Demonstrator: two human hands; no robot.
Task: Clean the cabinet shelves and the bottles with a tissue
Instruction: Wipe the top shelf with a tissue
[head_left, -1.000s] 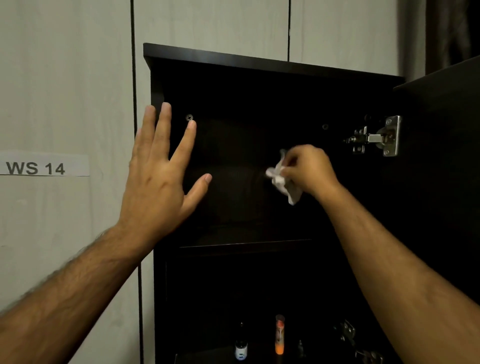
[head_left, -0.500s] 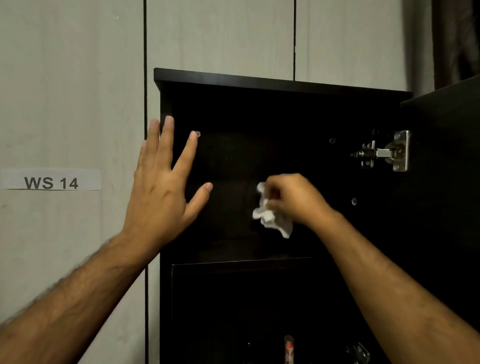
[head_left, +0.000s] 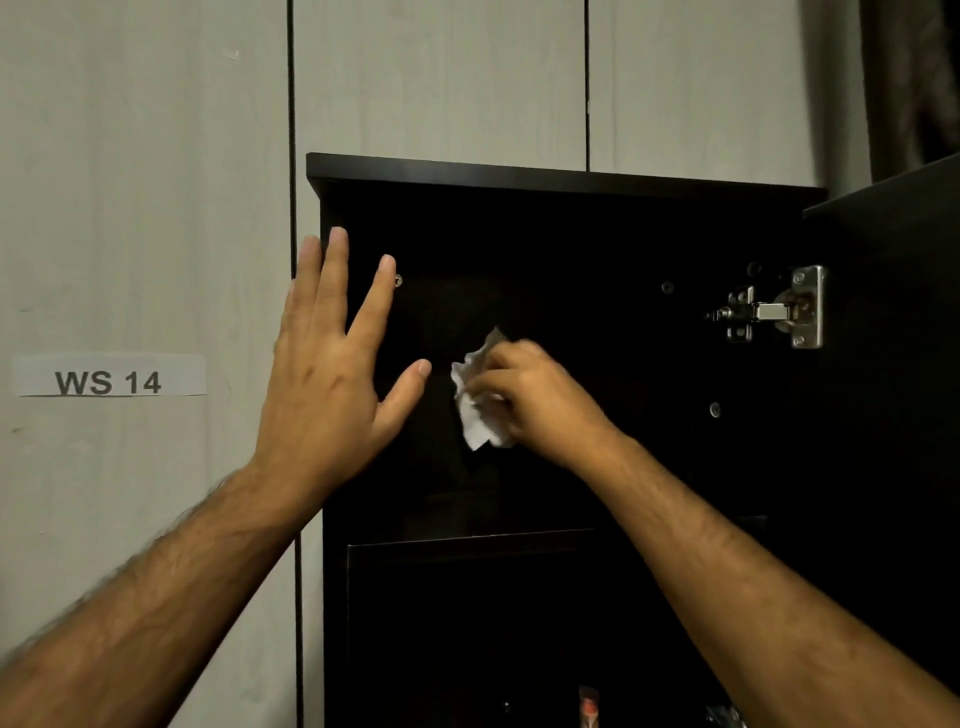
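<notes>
Far over at nine o'clock, a white label (head_left: 109, 375) reading "WS 14" sits on the pale panelled wall (head_left: 145, 208). Moving right, the left forearm rises from seven o'clock and the left hand (head_left: 327, 374) is up in front of the cabinet's left edge, fingers straight and spread, thumb angled out toward three o'clock, holding nothing. Whether the palm actually touches the cabinet side, I cannot tell. Just off the index fingertip, a small screw head (head_left: 398, 281) glints on the dark panel.

Now the dark cabinet (head_left: 561, 179) itself, door open, its upper compartment almost black inside. Dead centre, the tissue (head_left: 475, 410), white and crumpled, is held against the back panel of that upper compartment, just beside the left thumb tip but apart from it. The right hand (head_left: 540, 402) grips it, fingers curled round the wad, forearm running down to five o'clock.

Below, at six o'clock, a shelf edge (head_left: 467, 540) divides the upper space from the lower one, and down at the bottom edge an orange-topped bottle (head_left: 588, 709) just peeks into view.

Out at three o'clock, a metal hinge (head_left: 779, 312) joins the cabinet to its open door (head_left: 893, 364), with a small screw (head_left: 715, 410) below it.
</notes>
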